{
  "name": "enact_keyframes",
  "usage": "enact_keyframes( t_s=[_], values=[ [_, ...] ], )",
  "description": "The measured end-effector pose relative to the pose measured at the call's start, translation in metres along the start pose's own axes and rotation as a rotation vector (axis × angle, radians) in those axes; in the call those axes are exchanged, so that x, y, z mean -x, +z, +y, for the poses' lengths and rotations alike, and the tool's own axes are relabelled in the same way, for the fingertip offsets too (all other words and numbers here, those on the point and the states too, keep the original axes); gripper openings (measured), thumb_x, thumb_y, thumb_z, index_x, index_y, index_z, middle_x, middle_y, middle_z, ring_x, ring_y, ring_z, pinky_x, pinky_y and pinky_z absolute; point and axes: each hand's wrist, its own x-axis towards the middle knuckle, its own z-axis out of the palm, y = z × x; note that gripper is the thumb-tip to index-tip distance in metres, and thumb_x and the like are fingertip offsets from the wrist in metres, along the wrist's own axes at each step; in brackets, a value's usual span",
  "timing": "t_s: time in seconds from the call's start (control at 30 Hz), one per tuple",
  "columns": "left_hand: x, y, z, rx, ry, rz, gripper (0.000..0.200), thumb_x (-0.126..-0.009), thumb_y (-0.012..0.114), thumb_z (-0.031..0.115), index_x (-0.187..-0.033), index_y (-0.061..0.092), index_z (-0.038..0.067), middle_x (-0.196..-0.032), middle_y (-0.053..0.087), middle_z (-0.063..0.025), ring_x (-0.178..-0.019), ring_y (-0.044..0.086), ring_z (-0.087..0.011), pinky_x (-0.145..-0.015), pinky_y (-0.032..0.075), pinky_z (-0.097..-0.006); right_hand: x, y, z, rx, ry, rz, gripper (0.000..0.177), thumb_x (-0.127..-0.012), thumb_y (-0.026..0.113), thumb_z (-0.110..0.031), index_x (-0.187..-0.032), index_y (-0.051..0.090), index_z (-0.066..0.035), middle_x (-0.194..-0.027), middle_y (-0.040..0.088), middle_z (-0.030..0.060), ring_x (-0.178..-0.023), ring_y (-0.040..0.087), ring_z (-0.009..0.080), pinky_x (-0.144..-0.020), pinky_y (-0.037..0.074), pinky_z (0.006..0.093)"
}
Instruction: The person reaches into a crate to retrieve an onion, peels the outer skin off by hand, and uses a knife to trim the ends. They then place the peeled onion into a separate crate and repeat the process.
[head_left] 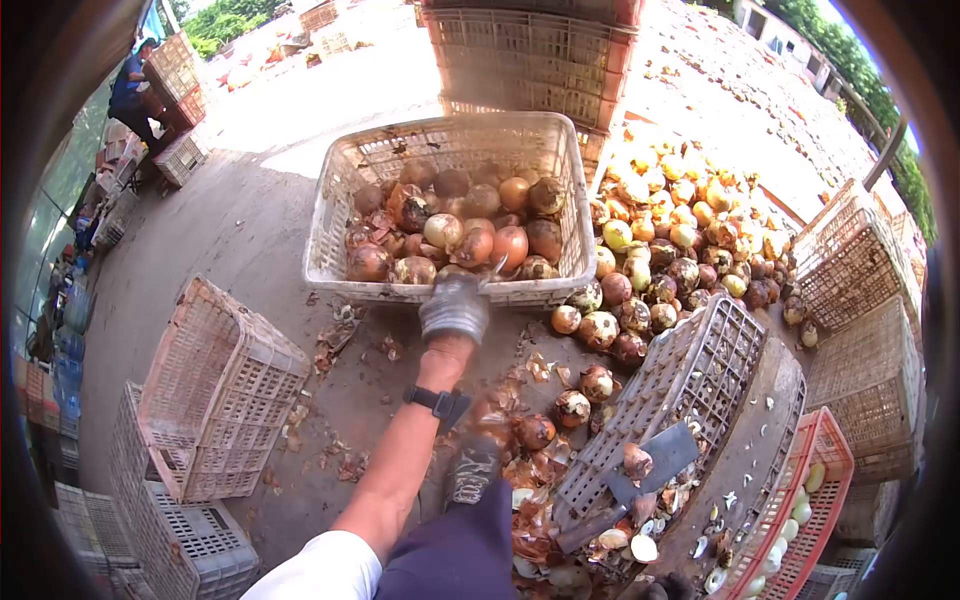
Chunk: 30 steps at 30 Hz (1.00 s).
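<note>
My left hand [455,306], in a grey glove and smeared by motion, is closed on the near rim of a pale plastic crate [322,225]. A thin pointed thing [498,268] sticks out beside the fingers; I cannot make out what it is. Unpeeled onions [444,231] and loose skins fill the crate's lower part. Dark rounded shapes [672,587] at the bottom edge look like fingertips of my right hand, mostly cut off. Near them, a cleaver [655,465] rests on an overturned crate [680,380], with an onion [637,461] on its blade.
A large onion heap [680,230] spreads at the right. Beside a wooden board [735,460], a red crate [830,450] holds peeled onions. Empty crates [215,390] stand at left, stacked crates [530,60] behind. Another person [132,92] is at the far left. Skins litter the ground.
</note>
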Motion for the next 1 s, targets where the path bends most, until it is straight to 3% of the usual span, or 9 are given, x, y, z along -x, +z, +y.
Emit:
enact_keyframes(
  t_s=[0.33, 0.43, 0.5, 0.63, 0.67, 0.77, 0.83, 0.93, 1.0],
  values=[
    [0.087, -0.004, -0.008, 0.036, 0.069, -0.18, 0.05, -0.079, 0.063, 0.031, -0.123, 0.055, 0.008, -0.126, 0.055, -0.0142, -0.119, 0.047, -0.0328, -0.099, 0.039, -0.0424, -0.015, -0.011, 0.064, -0.324, 0.145, -0.145, 0.043, -0.075, 0.069, 0.011, -0.116, 0.055, 0.004, -0.109, 0.061, 0.0151, -0.095, 0.061, 0.0239, -0.082, 0.055, 0.0337],
    [0.106, 0.009, -0.011, -0.008, 0.064, -0.252, 0.053, -0.081, 0.06, 0.032, -0.128, 0.051, 0.007, -0.133, 0.049, -0.0156, -0.127, 0.042, -0.0323, -0.104, 0.036, -0.0418, -0.014, -0.001, 0.046, -0.469, 0.077, -0.035, 0.043, -0.061, 0.071, 0.01, -0.102, 0.061, -0.001, -0.087, 0.065, 0.0077, -0.076, 0.061, 0.0169, -0.068, 0.053, 0.0299],
    [0.122, 0.014, -0.016, -0.024, 0.1, -0.28, 0.052, -0.082, 0.06, 0.031, -0.128, 0.052, 0.007, -0.133, 0.049, -0.0161, -0.127, 0.042, -0.0323, -0.104, 0.036, -0.0418, -0.016, -0.002, 0.056, -0.392, -0.001, -0.034, 0.042, -0.063, 0.072, 0.01, -0.102, 0.062, 0.0, -0.085, 0.065, 0.0087, -0.073, 0.063, 0.018, -0.067, 0.054, 0.0304],
    [0.148, 0.026, -0.018, -0.012, 0.14, -0.368, 0.039, -0.083, 0.054, 0.027, -0.117, 0.056, 0.009, -0.125, 0.053, -0.0152, -0.122, 0.045, -0.0339, -0.088, 0.046, -0.0466, -0.012, -0.003, 0.049, -0.423, 0.015, -0.058, 0.043, -0.064, 0.072, 0.01, -0.104, 0.061, -0.001, -0.087, 0.065, 0.0089, -0.076, 0.063, 0.0177, -0.067, 0.055, 0.031],
    [0.15, 0.025, -0.019, 0.001, 0.128, -0.398, 0.045, -0.081, 0.06, 0.033, -0.118, 0.059, 0.009, -0.125, 0.056, -0.0153, -0.118, 0.05, -0.0328, -0.099, 0.04, -0.0427, -0.011, -0.002, 0.043, -0.447, 0.042, -0.056, 0.043, -0.065, 0.072, 0.011, -0.104, 0.061, -0.001, -0.087, 0.065, 0.0088, -0.076, 0.063, 0.0176, -0.067, 0.055, 0.031],
    [0.144, 0.047, -0.03, 0.033, 0.137, -0.505, 0.026, -0.08, 0.053, 0.022, -0.098, 0.066, 0.008, -0.101, 0.065, -0.0166, -0.092, 0.062, -0.0346, -0.079, 0.05, -0.0454, -0.008, -0.003, 0.043, -0.442, 0.029, -0.05, 0.043, -0.065, 0.071, 0.012, -0.104, 0.061, -0.002, -0.086, 0.065, 0.0084, -0.076, 0.063, 0.0176, -0.068, 0.054, 0.031],
    [0.156, 0.038, -0.032, 0.019, 0.159, -0.365, 0.024, -0.079, 0.053, 0.021, -0.094, 0.068, 0.009, -0.092, 0.067, -0.0168, -0.085, 0.063, -0.0365, -0.076, 0.051, -0.0443, -0.009, -0.002, 0.044, -0.418, 0.017, -0.06, 0.043, -0.065, 0.071, 0.012, -0.104, 0.061, -0.002, -0.086, 0.065, 0.0082, -0.077, 0.062, 0.0175, -0.069, 0.054, 0.031],
    [0.168, -0.06, -0.011, 0.233, 0.25, -0.192, 0.024, -0.084, 0.058, 0.024, -0.1, 0.066, 0.009, -0.097, 0.065, -0.0146, -0.089, 0.063, -0.0336, -0.079, 0.05, -0.0423, -0.014, -0.002, 0.039, -0.402, 0.045, -0.066, 0.043, -0.064, 0.071, 0.013, -0.103, 0.061, -0.002, -0.087, 0.065, 0.0079, -0.077, 0.062, 0.0173, -0.07, 0.054, 0.031],
    [0.165, -0.127, 0.001, 0.4, 0.306, 0.162, 0.019, -0.08, 0.06, 0.003, -0.097, 0.064, 0.008, -0.092, 0.064, -0.012, -0.084, 0.063, -0.0297, -0.073, 0.05, -0.0384, -0.013, -0.001, 0.043, -0.409, 0.075, -0.055, 0.042, -0.064, 0.071, 0.013, -0.103, 0.062, -0.002, -0.087, 0.064, 0.0077, -0.077, 0.062, 0.0171, -0.07, 0.054, 0.0308]
  ],
)
